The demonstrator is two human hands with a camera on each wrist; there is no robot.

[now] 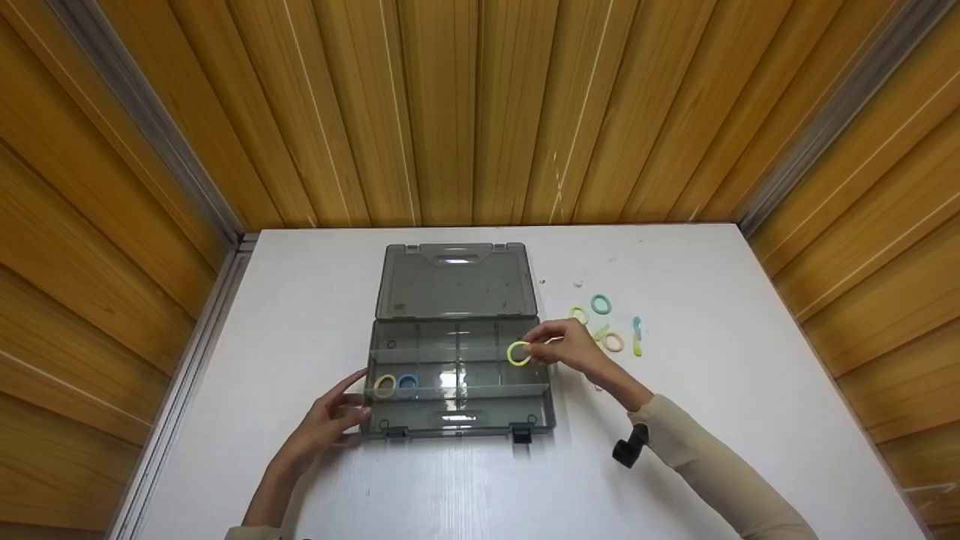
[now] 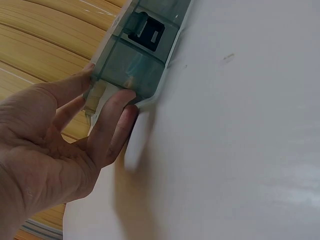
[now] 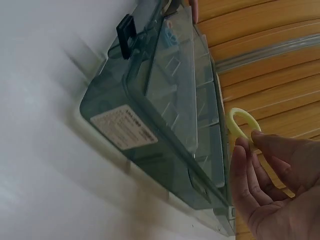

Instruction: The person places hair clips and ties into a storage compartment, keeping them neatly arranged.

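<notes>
Right hand (image 1: 564, 348) pinches yellow ring (image 1: 509, 352) between thumb and fingertips — it juts left, over right side of open box (image 3: 165, 171), compartments (image 1: 478, 373) stretching left — left hand (image 1: 326, 426), fingers spread, touches box's left end, well apart from ring

On the white table (image 1: 690, 300) lie an open grey box (image 1: 457, 281) and, to its right, coloured rings (image 1: 593, 304).

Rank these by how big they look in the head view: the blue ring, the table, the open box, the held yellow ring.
1. Table
2. Open box
3. Held yellow ring and blue ring: too alike to rank; the yellow one may be nearer the camera.
</notes>
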